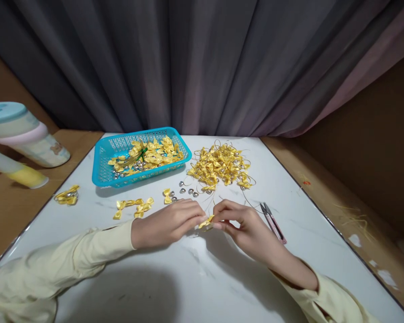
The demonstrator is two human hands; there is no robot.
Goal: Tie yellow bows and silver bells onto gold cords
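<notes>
Left hand (175, 223): grip pinches yellow bow's (206, 221) left end | right hand (244, 226): grip pinches right end | bow: longways between hands, neither nearer, away from counter's (323, 244) side edges

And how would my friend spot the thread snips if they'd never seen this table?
Start at the white tabletop and find the person's right hand. Just to the right of that hand lie the thread snips. Unlike the pile of yellow bows farther back, they have two pointed blades and a pinkish handle.
</notes>
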